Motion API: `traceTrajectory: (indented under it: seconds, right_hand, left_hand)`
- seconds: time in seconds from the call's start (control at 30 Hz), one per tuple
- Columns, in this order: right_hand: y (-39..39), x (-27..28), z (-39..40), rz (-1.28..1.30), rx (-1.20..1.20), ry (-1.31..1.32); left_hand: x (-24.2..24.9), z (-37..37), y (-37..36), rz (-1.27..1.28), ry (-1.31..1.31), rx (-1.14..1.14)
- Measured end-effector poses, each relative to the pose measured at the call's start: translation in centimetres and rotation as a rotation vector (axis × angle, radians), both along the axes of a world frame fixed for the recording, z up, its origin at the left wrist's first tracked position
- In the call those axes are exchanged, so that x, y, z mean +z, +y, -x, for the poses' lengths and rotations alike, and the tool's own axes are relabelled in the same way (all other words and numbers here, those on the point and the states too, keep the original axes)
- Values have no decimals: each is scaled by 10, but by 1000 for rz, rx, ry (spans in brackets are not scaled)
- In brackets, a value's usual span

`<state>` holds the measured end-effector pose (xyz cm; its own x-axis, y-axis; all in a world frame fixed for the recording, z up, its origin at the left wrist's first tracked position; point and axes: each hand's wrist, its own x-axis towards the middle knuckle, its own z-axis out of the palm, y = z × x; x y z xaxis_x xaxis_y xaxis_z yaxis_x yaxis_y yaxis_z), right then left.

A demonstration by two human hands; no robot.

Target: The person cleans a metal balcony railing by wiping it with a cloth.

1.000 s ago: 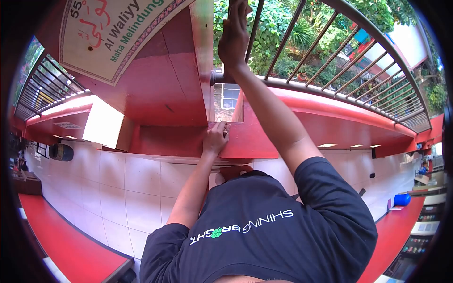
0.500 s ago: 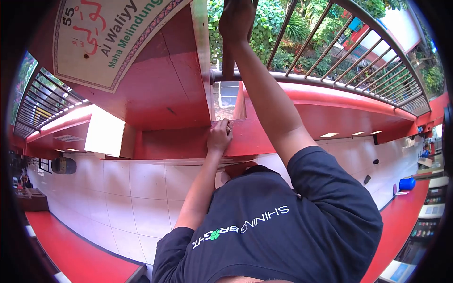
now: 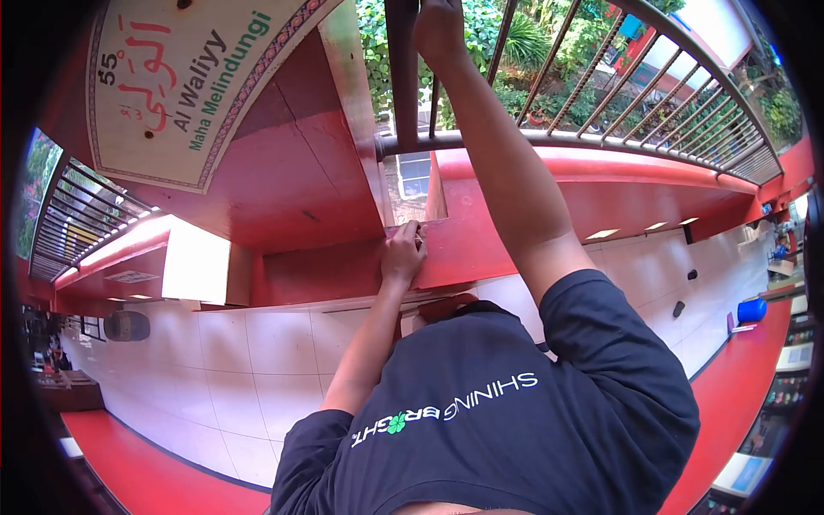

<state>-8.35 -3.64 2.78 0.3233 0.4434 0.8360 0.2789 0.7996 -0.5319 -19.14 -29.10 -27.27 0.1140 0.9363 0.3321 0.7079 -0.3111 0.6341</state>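
Note:
My left hand point(image 3: 403, 255) rests on the edge of a red ledge point(image 3: 322, 279), beside a small opening with a paved area below. Its fingers are curled together, and a small pale bit shows at the fingertips, too small to name. Raised at the top of the view, my right hand point(image 3: 439, 36) is beside the dark upright post point(image 3: 402, 77) of a metal railing point(image 3: 592, 146). The frame edge cuts off its fingers, so their grip is hidden.
A red pillar point(image 3: 300, 172) carries a lettered sign point(image 3: 172, 94) at upper left. Greenery point(image 3: 532, 51) grows beyond the railing. Below lie a white tiled floor point(image 3: 223, 369) and red benches point(image 3: 154, 455). A blue bucket point(image 3: 752, 310) stands at far right.
The view has shifted slightly, with the sign and floor sitting lower. My right hand appears higher and a little further right, more cut off by the frame. My left hand stays at the ledge.

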Motion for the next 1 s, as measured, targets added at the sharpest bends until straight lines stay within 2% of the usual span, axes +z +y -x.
traceTrajectory:
  seconds: [0.07, 0.1, 0.13, 0.17, 0.2, 0.23, 0.3, 0.37, 0.4, 0.47, 0.5, 0.53, 0.57, 0.6, 0.63, 0.7, 0.77, 0.83, 0.87, 0.93, 0.97, 1.0]
  right_hand:
    - [-50, -44, 1, 210, -33, -175]
    - [-86, -58, 6, 497, 141, -50]
    - [-78, -118, 9, 545, 49, -58]
    - [-84, -160, 2, 808, 108, -112]
    - [-83, -192, -4, 826, 132, -151]
    - [-83, -175, -9, 876, 189, -152]
    - [-76, -119, -12, 607, 290, -21]
    - [-61, -59, -25, 478, 48, -306]
    - [-51, -58, -25, 478, 42, -303]
    - [-36, -67, -14, -222, -333, -412]
    - [-54, -90, -7, 21, -188, -371]
    - [-81, -119, 4, 408, 31, -115]
    - [-94, -156, 7, 709, 96, -82]
    - [-80, -222, 10, 794, 31, -100]
    - [-86, -238, 11, 865, 21, -68]
    - [-96, -166, 1, 1037, 181, -6]
    - [-76, -112, -5, 695, 278, 47]
    - [-89, -44, -10, 582, 316, -5]
    - [-81, -60, -7, 578, 313, -5]
    - [-60, -110, 5, 184, -24, -131]
    - [-96, -122, 10, 544, 171, 58]
    - [-93, -177, 10, 706, 114, 20]
  left_hand:
    - [-2, 3, -4, -45, 2, -5]
    - [-1, 2, -4, -18, 4, -4]
    - [0, 2, -2, 11, 4, 1]
    - [3, 2, 0, 10, 5, 2]
    - [8, 2, -2, 20, 10, 3]
    - [6, 2, -3, 35, 16, 2]
    - [0, 1, 1, -19, 9, -1]
    - [-2, 1, 1, -93, 2, -8]
    - [1, 0, 0, -26, 1, -6]
    - [3, 0, -2, 36, 7, -15]
    - [2, 0, -2, 26, 1, -10]
    - [2, -1, -1, 15, -8, -3]
    - [1, 0, -1, 12, -8, -8]
    - [1, 1, -1, -5, -8, -7]
    - [0, 1, -1, -21, -9, -6]
    - [3, 0, 0, -41, -19, 0]
    - [3, -1, -3, -56, -22, 0]
    - [4, -1, -3, -78, -38, 6]
    - [4, -2, -3, -82, -39, 4]
    - [3, -1, -2, -43, -35, 1]
    - [1, 0, -1, -46, -35, 0]
    - [-1, 0, -1, -50, -23, 4]
